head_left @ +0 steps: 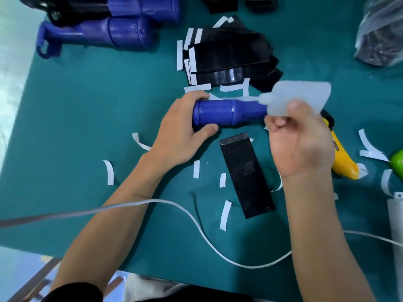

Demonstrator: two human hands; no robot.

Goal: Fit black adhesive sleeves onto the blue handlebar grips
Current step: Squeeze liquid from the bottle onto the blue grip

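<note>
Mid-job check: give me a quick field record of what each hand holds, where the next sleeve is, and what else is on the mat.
left hand: grips the wide end of a blue handlebar grip, which lies sideways
right hand: holds a translucent squeeze bottle, nozzle aimed at the narrow end; contact unclear, blurred
black sleeve: flat on the green mat, just nearer than the held part, not fitted
sleeve stack: beyond the hands
other: yellow utility knife behind the right hand; white strips scattered
</note>
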